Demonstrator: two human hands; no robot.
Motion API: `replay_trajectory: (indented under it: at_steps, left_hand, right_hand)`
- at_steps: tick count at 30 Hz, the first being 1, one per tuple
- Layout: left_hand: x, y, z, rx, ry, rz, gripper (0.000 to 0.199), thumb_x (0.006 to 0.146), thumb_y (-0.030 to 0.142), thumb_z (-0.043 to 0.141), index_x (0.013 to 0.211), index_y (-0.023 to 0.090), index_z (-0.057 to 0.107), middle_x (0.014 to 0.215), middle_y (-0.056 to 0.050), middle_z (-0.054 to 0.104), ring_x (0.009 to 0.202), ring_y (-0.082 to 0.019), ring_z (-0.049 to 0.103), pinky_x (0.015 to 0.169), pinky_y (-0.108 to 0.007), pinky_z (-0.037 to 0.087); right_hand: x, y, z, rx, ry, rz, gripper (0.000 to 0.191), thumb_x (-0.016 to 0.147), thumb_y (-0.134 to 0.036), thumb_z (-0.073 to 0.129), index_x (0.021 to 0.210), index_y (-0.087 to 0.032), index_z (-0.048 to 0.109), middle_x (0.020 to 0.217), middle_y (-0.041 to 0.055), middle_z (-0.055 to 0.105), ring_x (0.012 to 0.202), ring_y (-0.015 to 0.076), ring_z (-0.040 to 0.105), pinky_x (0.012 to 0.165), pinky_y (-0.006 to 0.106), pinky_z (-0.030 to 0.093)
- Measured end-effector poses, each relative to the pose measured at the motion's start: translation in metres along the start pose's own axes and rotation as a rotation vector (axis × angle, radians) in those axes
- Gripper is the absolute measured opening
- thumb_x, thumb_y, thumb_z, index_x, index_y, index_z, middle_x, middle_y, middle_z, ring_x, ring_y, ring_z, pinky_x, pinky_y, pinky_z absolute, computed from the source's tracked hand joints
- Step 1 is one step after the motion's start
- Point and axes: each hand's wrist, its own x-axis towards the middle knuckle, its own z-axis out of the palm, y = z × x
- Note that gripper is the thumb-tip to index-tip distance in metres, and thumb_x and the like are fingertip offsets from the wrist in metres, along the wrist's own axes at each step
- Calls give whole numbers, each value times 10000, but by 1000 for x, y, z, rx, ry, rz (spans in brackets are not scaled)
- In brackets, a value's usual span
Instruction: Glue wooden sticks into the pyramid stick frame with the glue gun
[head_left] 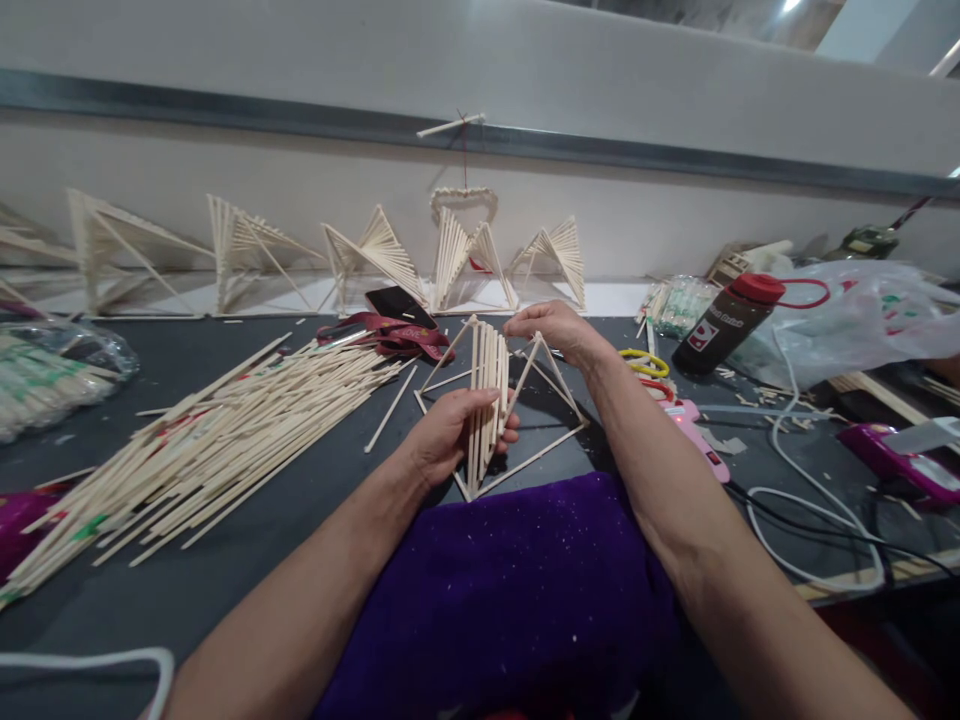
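Observation:
A wooden stick frame (pixel 488 400) stands on the dark table just in front of me, with several sticks side by side in its middle and triangular sides reaching left and right. My left hand (pixel 465 425) is wrapped round the lower middle of those upright sticks, thumb in front and fingertips showing at their right. At the top right of the sticks is my right hand (pixel 551 328), its thumb and fingers brought together near the upper ends; what lies between them is too small to tell.
Loose sticks (pixel 255 420) cover the left. Finished stick models (pixel 382 260) line the wall. At the right are a bottle (pixel 724 325), a pink glue gun (pixel 694 435), white cable (pixel 825 480) and plastic bag (pixel 862 310). A phone (pixel 401 305) lies behind, by a red lanyard (pixel 409 340).

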Motion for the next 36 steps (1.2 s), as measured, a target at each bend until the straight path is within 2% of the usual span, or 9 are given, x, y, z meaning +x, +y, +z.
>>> replay_trajectory:
  at_steps: [5, 9, 24, 32, 36]
  left_hand:
    - [1, -1, 0, 18, 12, 12, 211, 871, 225, 550, 990, 76, 640, 681, -101, 686, 535, -167, 649, 494, -239, 521]
    - [0, -1, 1, 34, 17, 9, 195, 889, 210, 527, 987, 84, 640, 677, -89, 684, 529, -153, 645, 490, -226, 518]
    - [1, -1, 0, 46, 4, 5, 192, 918, 180, 502, 1035, 88, 624, 693, -87, 691, 538, -147, 655, 484, -213, 524]
    - [2, -1, 1, 64, 19, 9, 187, 923, 170, 497, 1023, 83, 629, 685, -84, 692, 520, -143, 652, 463, -208, 522]
    - [4, -1, -1, 67, 5, 22, 184, 927, 182, 506, 1006, 83, 640, 689, -80, 698, 510, -131, 645, 479, -205, 533]
  right_hand:
    - [0, 2, 0, 64, -87, -66, 140, 593, -226, 738, 709, -150, 759, 681, 1, 682, 654, 110, 538, 721, 281, 417]
    - [0, 3, -1, 87, -123, -91, 164, 588, -218, 750, 739, -156, 765, 710, -3, 695, 670, 109, 550, 733, 281, 419]
    - [2, 5, -2, 102, -134, -35, 89, 617, -147, 731, 705, -148, 742, 686, 16, 672, 641, 109, 550, 689, 280, 436]
    - [2, 6, -1, 171, -159, -66, 136, 587, -151, 732, 722, -159, 742, 699, -7, 685, 655, 100, 562, 692, 259, 439]
    - [1, 2, -1, 166, -179, -44, 115, 566, -128, 719, 678, -151, 729, 648, -12, 674, 612, 95, 547, 643, 245, 431]
